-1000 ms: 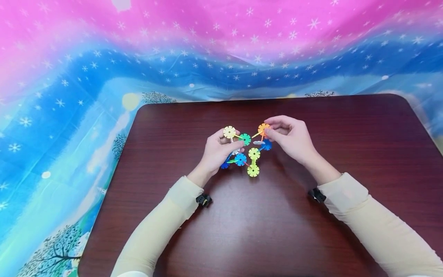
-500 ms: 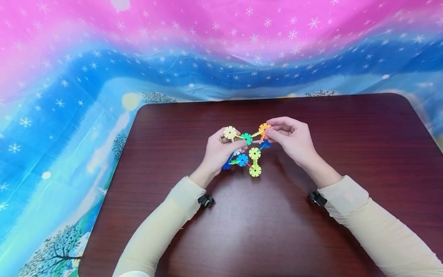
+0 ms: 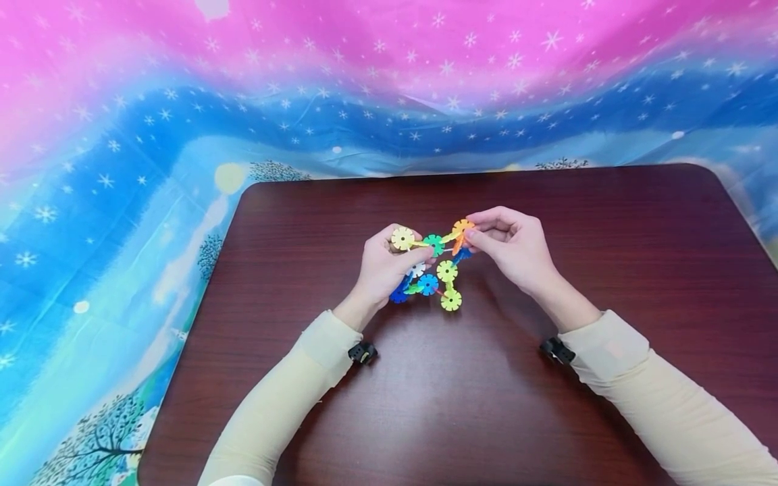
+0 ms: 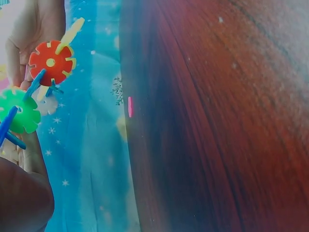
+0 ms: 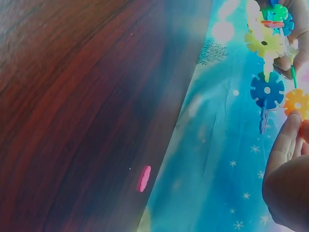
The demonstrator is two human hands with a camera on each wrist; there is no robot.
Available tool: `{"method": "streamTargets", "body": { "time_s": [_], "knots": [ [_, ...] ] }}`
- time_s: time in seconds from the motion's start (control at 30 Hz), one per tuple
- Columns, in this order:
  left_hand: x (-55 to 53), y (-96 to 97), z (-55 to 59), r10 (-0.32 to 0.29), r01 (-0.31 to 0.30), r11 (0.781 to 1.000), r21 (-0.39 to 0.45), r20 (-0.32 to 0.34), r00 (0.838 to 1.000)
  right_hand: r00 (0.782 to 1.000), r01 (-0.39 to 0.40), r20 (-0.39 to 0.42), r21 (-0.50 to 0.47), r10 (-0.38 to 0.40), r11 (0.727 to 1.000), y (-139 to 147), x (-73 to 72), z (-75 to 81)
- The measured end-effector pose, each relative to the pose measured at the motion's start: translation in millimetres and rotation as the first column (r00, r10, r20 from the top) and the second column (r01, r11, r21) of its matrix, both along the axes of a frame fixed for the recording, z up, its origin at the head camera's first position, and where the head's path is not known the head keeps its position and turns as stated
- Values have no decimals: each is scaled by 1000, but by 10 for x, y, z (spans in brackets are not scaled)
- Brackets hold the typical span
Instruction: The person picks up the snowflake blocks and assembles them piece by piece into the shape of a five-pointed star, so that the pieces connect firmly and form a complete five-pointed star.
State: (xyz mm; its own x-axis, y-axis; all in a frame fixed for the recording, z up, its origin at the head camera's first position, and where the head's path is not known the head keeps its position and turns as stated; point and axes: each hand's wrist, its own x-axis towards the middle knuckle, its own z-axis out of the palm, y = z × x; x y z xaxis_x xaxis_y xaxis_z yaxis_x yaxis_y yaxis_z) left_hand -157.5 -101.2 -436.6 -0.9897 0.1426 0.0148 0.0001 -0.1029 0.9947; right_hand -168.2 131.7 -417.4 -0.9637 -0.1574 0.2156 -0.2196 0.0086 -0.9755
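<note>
In the head view, a loose chain of notched snowflake discs hangs between both hands above the table. My left hand (image 3: pixel 392 266) grips the chain, its thumb lying by a green disc (image 3: pixel 434 245) below a pale yellow disc (image 3: pixel 402 237). With fingers and thumb, my right hand (image 3: pixel 510 239) pinches an orange disc (image 3: pixel 463 227) at the chain's upper right. A yellow disc seen edge-on (image 3: pixel 448 237) bridges the green and orange ones. Lower down hang a blue disc (image 3: pixel 428 284) and two lime discs, one (image 3: pixel 446 271) above the other (image 3: pixel 451 300). The left palm hides part of the chain.
The dark brown wooden table (image 3: pixel 462 398) spreads beneath both arms. Behind it hangs a pink and blue snowflake-print cloth (image 3: pixel 389 74). A small pink piece (image 5: pixel 144 178) shows near the table edge in both wrist views.
The orange and yellow discs at the upper right have tilted and drawn closer to the green one. The left hand has shifted slightly right; the lower discs swing a little.
</note>
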Motion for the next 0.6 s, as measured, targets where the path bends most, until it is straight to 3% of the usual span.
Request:
{"method": "streamTargets", "body": {
  "time_s": [0.27,0.47,0.53,0.6],
  "knots": [
    [13,-16,7,-1,1,1000,-17,-7,1000,999,-40,-13,42,40,998,1,-24,14],
    [5,-48,10,-41,40,999,11,55,998,999,34,-23,180,-30,983,137,-228,90],
    [-2,-62,16,-54,52,998,23,83,995,998,63,-7,280,-64,958,248,-344,79],
    [-11,-77,22,-60,56,998,37,109,992,997,71,-3,450,-78,890,372,-466,33]
  ]
}}
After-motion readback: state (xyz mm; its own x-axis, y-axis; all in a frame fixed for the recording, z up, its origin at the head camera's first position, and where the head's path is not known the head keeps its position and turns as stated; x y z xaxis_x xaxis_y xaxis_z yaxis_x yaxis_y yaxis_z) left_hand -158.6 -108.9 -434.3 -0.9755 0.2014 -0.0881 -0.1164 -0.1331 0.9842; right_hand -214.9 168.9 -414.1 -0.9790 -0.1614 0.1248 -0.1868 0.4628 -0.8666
